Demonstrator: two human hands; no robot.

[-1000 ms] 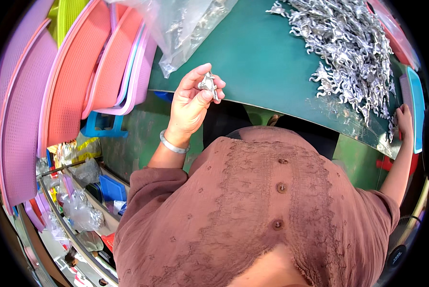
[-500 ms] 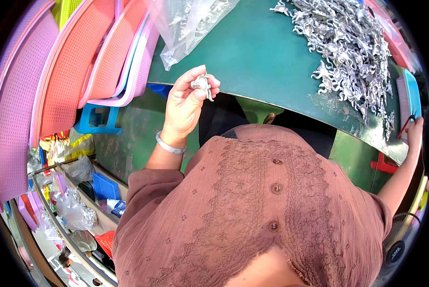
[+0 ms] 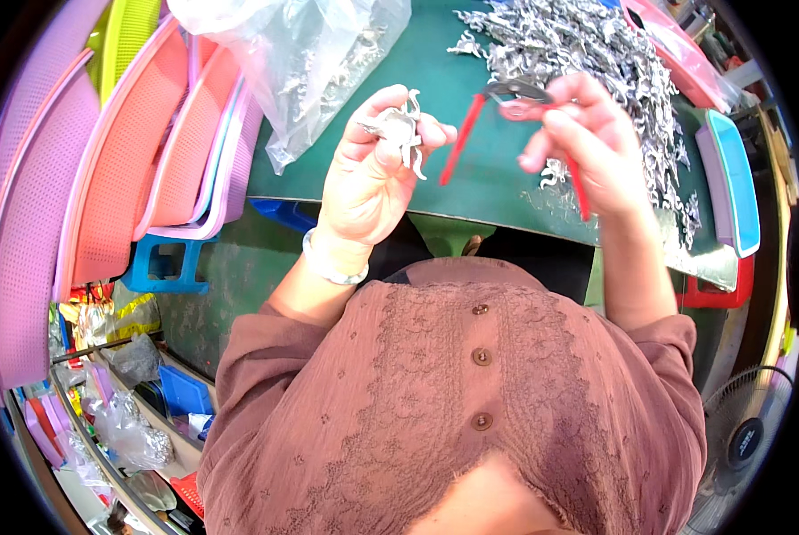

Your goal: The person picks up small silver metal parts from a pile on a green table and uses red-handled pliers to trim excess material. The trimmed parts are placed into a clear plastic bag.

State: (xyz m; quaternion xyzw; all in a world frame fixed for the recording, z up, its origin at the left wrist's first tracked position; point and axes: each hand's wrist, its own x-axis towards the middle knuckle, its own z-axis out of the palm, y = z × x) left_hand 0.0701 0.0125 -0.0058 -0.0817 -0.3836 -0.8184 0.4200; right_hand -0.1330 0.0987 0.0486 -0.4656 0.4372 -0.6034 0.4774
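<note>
Between the fingertips and thumb of my left hand (image 3: 368, 183) is a small silver metal casting (image 3: 401, 132) with curved, leg-like prongs. It is held up above the front edge of the green table (image 3: 466, 165). My right hand (image 3: 591, 147) is a short way to its right, fingers curled around red-handled pliers (image 3: 464, 138). Their handles are spread apart, and the dark metal head is blurred and partly covered by my fingers. The pliers do not touch the casting. Behind my right hand lies a large heap of similar silver castings (image 3: 560, 45).
A clear plastic bag (image 3: 284, 80) with more castings lies at the table's back left. Stacked pink, orange and purple baskets (image 3: 114, 169) stand at the left. A blue-and-lilac basket (image 3: 734, 183) sits at the right edge, above a red stool (image 3: 729, 283); a fan (image 3: 743, 441) stands lower right.
My right hand has come from the far right basket to the middle, bringing the red-handled pliers. My left hand has risen slightly with the casting, which is turned differently. The view has shifted.
</note>
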